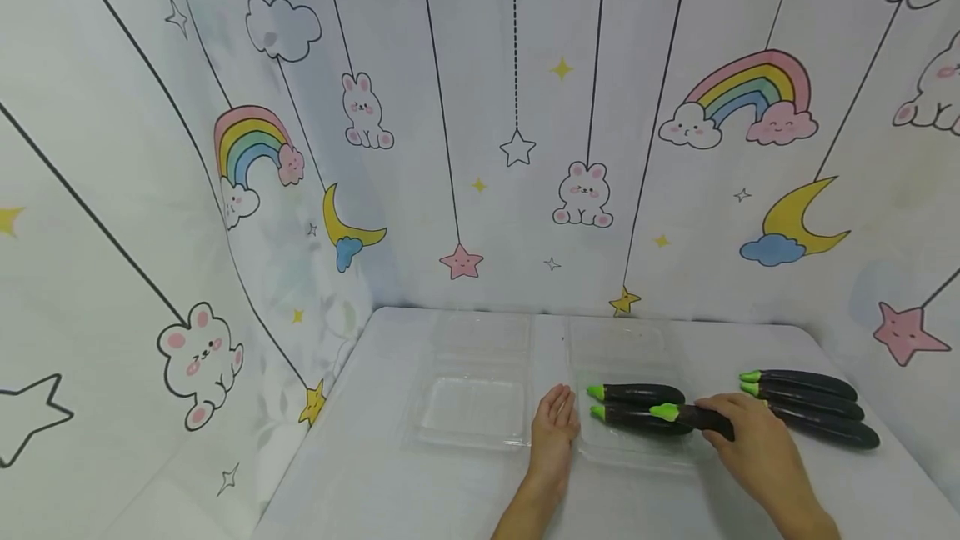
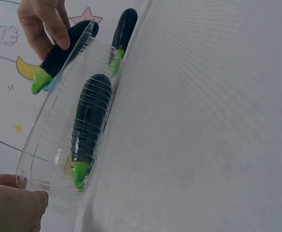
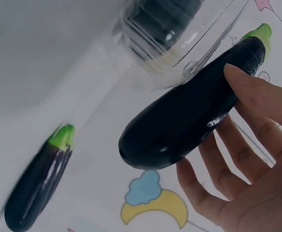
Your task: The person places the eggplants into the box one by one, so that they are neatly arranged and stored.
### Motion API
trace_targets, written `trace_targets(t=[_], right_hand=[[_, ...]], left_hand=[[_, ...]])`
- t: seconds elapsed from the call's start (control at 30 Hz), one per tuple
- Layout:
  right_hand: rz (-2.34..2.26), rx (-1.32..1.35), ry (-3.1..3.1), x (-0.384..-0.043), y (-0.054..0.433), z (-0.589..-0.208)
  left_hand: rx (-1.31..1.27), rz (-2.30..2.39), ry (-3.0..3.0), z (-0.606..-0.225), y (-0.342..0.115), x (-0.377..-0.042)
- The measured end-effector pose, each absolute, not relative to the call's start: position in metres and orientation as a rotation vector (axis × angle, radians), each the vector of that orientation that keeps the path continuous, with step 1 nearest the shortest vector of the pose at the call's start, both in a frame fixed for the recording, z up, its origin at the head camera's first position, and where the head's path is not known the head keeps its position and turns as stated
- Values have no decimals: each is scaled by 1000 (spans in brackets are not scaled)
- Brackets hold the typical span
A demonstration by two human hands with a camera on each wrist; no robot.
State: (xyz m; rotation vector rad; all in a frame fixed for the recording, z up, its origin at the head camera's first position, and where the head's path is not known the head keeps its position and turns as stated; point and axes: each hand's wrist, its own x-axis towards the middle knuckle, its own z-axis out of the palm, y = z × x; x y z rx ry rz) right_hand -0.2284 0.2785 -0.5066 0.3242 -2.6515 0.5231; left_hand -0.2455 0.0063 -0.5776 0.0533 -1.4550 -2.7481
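Note:
My right hand (image 1: 757, 448) grips a dark eggplant (image 3: 179, 111) with a green stem end, thumb on one side and fingers on the other. This eggplant is held above the right part of a clear plastic container (image 1: 637, 458). Inside the container two eggplants lie side by side, a rear eggplant (image 1: 641, 394) and a front eggplant (image 1: 637, 418), stem ends to the left. My left hand (image 1: 553, 436) rests against the container's left side, fingers fairly straight. In the left wrist view, its fingertips touch the container's end.
Several eggplants, among them a front one (image 1: 828, 427), lie grouped on the white table (image 1: 360, 473) at the right. Left of my left hand stands a second clear container (image 1: 423, 432). A patterned curtain (image 1: 517, 215) hangs behind the table.

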Motion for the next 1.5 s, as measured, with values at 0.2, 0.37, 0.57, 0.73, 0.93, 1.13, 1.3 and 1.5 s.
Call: trace_targets(t=[0.2,0.37,0.57,0.73,0.93,1.13,1.3,1.5], right_hand=[[517,332,-2668,-227,272,-504],[514,357,-2669,-227,267,-502],[495,392,-2645,-223,259,-501],[510,408,-2650,-223,253,-501],[526,417,-2647,-224,243,-503],[545,484,-2610,-227,231,-505],[527,468,-2663,-230,223,-510],[511,430,-2770,-233,217,-515]], left_hand=[[52,-2743,-1476,-575,8,-245],[43,-2746,-1470,-575,9,-245],[43,-2748,-1492,-575,10,-244],[48,-2747,-1501,-574,10,-244],[57,-2725,-1521,-573,10,-244],[56,-2719,-1529,-574,9,-244],[52,-2727,-1519,-575,6,-243],[44,-2726,-1521,-574,5,-242]])
